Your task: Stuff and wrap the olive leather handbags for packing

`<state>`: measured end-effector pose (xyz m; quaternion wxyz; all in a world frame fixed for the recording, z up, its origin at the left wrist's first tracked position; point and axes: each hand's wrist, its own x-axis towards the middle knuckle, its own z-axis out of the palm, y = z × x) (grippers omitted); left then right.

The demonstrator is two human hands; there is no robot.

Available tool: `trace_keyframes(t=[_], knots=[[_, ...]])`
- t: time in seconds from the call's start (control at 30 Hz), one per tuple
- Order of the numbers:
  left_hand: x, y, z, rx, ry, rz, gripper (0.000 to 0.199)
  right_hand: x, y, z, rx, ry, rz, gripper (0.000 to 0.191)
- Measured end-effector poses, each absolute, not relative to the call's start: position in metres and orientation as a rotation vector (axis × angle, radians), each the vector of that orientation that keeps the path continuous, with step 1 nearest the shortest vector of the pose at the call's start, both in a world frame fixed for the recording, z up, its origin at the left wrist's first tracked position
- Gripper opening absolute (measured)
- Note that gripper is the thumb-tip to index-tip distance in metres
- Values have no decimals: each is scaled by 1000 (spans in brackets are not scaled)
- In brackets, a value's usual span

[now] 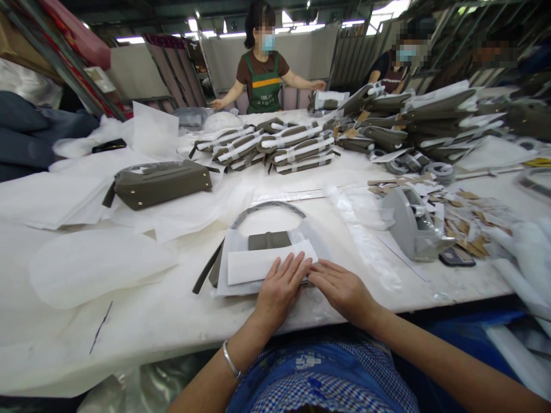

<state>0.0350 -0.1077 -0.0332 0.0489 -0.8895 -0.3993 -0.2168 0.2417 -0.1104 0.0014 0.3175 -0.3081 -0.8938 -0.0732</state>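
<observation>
A dark olive handbag point(269, 240) lies on the table in front of me, its wrapped handle arching away and its strap sticking out to the left. Thin translucent paper point(224, 281) covers most of its body. Across the front rests a white foam strip point(258, 265). My left hand point(284, 281) presses flat on the strip's right end, fingers stretched out. At the bag's right edge, my right hand point(342, 287) touches the wrapping, its fingers extended and close together, with the tips near my left fingers. What lies under the fingertips is hidden.
Another olive bag point(163, 183) stands at back left on paper sheets point(47, 195). Wrapped bags point(297, 146) are piled at the far middle and right. A grey tape dispenser point(402, 221), a phone point(457, 257) and scattered brown tags point(477, 221) lie to the right. A co-worker point(264, 74) stands across the table.
</observation>
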Motion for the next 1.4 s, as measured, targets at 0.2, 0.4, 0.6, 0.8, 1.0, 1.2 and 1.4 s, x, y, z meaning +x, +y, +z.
trace_keyframes(t=[0.2,0.4,0.6,0.8,1.0,1.2,1.4], knots=[[35,-108,-31,-2697,-1208,-612,54,251,-119,3,-720,-2352,-70,23],[34,-108,-30,-2733,-1206,-568,59,287,-151,-21,-759,-2478,84,39],[34,-108,-28,-2744,-1215,-570,64,288,-159,-48,-822,-2551,169,49],[35,-110,-26,-2756,-1237,-551,67,281,-143,-45,-750,-2534,97,35],[35,-110,-25,-2749,-1240,-522,69,271,-132,-39,-781,-2508,-6,24],[34,-109,-27,-2745,-1233,-536,65,261,-133,-40,-897,-2355,135,29],[34,-109,-25,-2733,-1226,-526,65,261,-139,-47,-786,-2274,135,28]])
